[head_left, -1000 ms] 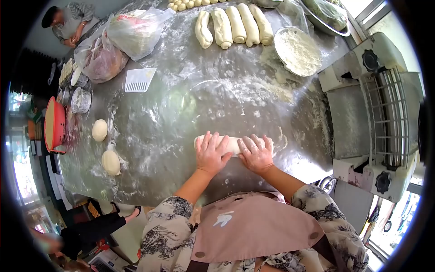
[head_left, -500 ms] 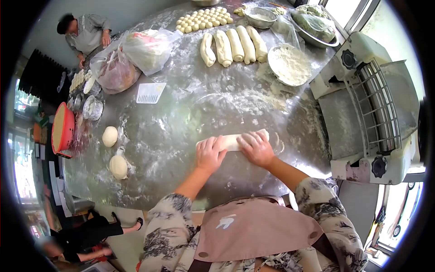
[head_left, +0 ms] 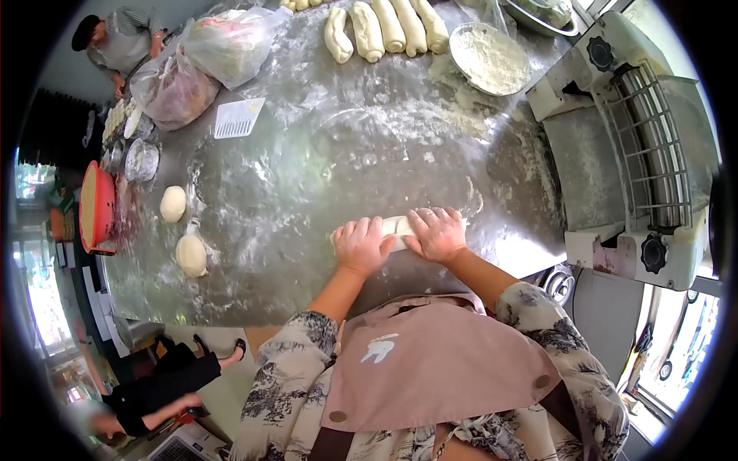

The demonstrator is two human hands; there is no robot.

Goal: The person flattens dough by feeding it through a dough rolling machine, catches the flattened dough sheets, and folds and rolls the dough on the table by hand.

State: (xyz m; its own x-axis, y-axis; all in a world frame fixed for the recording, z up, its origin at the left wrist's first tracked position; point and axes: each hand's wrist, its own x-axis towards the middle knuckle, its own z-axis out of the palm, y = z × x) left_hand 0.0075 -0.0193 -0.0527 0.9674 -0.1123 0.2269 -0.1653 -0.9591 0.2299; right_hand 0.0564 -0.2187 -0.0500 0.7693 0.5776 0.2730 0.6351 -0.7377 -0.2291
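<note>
A pale dough roll [head_left: 397, 227] lies crosswise on the floured metal table [head_left: 307, 192], near its front edge. My left hand [head_left: 363, 244] is curled over its left part, and my right hand [head_left: 437, 234] over its right part. The fingers hide much of the roll; its middle shows between my thumbs, with a seam or fold along it. Off to the left sit two dough balls, one [head_left: 173, 203] farther back and the other [head_left: 191, 256] closer. Several finished-looking long dough rolls [head_left: 388, 27] lie side by side at the back.
A bowl of flour [head_left: 490, 59] stands at the back right, beside a roller machine [head_left: 653, 146]. A white slotted scraper [head_left: 238, 118], filled plastic bags [head_left: 175, 88] and a red basin [head_left: 98, 207] are on the left. One person [head_left: 127, 46] works at the far left; another [head_left: 165, 380] is below left.
My view has tilted down, so the table's contents sit higher in the picture. Both hands stay on the dough roll, now closer together, the right hand's fingers pointing more forward.
</note>
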